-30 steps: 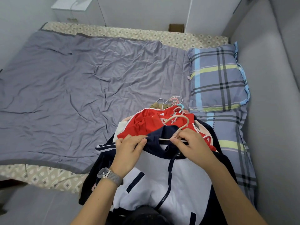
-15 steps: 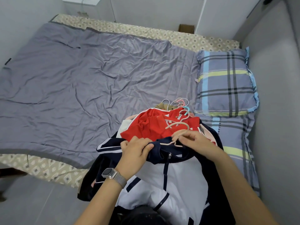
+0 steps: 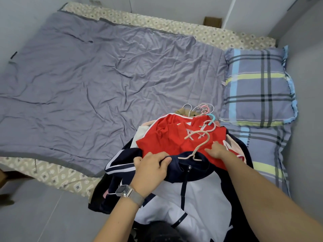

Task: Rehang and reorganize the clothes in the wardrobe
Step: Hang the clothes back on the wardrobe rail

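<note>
Gripping point: the left hand point(image 3: 150, 169) pinches the navy collar of the navy-and-white jacket point(image 3: 192, 194), fingers curled over the fabric edge, thumb on top.
Right hand: the right hand point(image 3: 217, 151) lies just past the collar on the red shirt point(image 3: 176, 137); its fingers look bent down into the cloth, but whether they hold anything I cannot tell.
Hanger: the beige hanger point(image 3: 198, 144) lies loose, hook pointing away over the red shirt, shoulder bar touching the collar opening, only partly tucked in.
Doing it well: I judge the step is seating the hanger in the jacket. Keep the collar held open and taut with the left hand, feed one hanger arm fully into a shoulder, then the other, before lifting by the hook.
Pile: the jacket tops a heap of clothes at the near edge of the bed, with more hanger hooks point(image 3: 202, 109) bunched beyond the red shirt.
Surroundings: a grey quilt point(image 3: 97, 81) spreads left; a plaid pillow point(image 3: 258, 88) sits right.
Hidden: the wardrobe is out of view; lower garments and the jacket's hem are covered or cut off.
</note>
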